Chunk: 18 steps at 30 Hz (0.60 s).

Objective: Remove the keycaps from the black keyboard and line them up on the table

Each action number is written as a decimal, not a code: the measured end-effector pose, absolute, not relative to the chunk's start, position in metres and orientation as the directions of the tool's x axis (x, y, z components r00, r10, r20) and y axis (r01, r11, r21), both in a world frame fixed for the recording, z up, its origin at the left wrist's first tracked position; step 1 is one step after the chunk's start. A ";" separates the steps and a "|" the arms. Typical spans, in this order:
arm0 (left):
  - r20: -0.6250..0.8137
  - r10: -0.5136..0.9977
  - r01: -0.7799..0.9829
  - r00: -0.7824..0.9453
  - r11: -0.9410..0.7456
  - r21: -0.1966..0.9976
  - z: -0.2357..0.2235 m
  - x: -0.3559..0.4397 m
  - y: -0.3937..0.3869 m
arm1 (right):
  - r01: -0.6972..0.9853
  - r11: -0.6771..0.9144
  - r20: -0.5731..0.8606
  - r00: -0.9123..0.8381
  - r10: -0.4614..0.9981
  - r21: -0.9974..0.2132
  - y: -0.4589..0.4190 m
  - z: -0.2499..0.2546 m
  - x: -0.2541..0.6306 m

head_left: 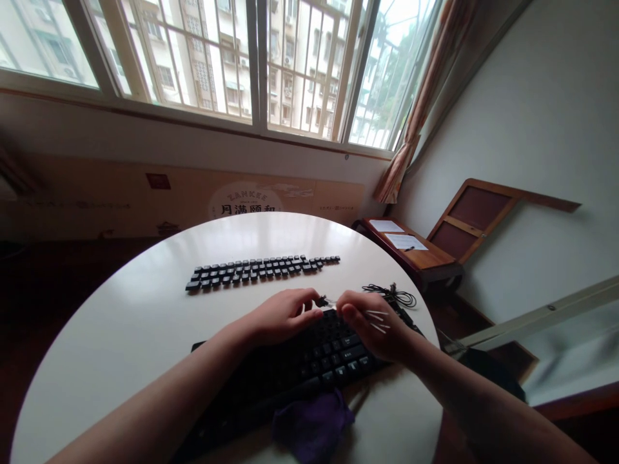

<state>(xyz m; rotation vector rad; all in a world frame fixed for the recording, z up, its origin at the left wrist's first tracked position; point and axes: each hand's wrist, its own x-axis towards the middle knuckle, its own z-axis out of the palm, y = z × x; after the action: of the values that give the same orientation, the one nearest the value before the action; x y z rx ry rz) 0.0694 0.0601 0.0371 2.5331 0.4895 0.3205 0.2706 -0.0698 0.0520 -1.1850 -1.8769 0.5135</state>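
A black keyboard (309, 367) lies on the round white table (145, 322) in front of me, with many keycaps gone from its left part. My left hand (283, 316) hovers over its far edge, fingers pinched on a small dark keycap (320, 300). My right hand (374, 325) is closed round several thin white sticks that look like cotton swabs (377, 320) and holds one swab's tip against the keycap. Removed black keycaps (258, 270) lie in neat rows farther back on the table.
A purple cloth (312, 422) lies at the keyboard's near edge. The coiled black cable (391, 294) sits to the right of my hands. A wooden bench (411, 248) with papers stands at the right by the wall, under the barred window.
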 end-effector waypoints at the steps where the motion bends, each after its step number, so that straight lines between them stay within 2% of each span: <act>1: 0.127 0.412 0.276 0.902 -0.779 0.562 0.038 0.069 0.059 | 0.552 0.505 0.445 -0.253 0.859 -0.663 -0.067 0.054 0.263; 5: 0.130 0.438 0.266 0.890 -0.729 0.631 0.036 0.069 0.059 | 0.629 0.548 0.513 -0.262 0.817 -0.551 -0.060 0.053 0.251; 11: 0.132 0.461 0.218 0.878 -0.628 0.748 0.033 0.070 0.063 | 0.777 0.556 0.586 -0.311 0.748 -0.296 -0.065 0.062 0.252; 15: 0.122 0.490 0.170 0.863 -0.510 0.843 0.033 0.068 0.064 | 0.784 0.556 0.744 -0.193 0.640 -0.275 -0.067 0.073 0.256; 18: 0.114 0.480 0.160 0.870 -0.493 0.855 0.032 0.068 0.065 | 0.771 0.572 0.664 -0.275 0.695 -0.280 -0.059 0.068 0.261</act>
<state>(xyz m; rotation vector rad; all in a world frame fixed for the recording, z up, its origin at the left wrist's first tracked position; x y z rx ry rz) 0.0683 0.0649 0.0315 2.0781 0.4634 0.4202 0.2613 -0.0589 0.0684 -1.1695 -2.0264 -0.1231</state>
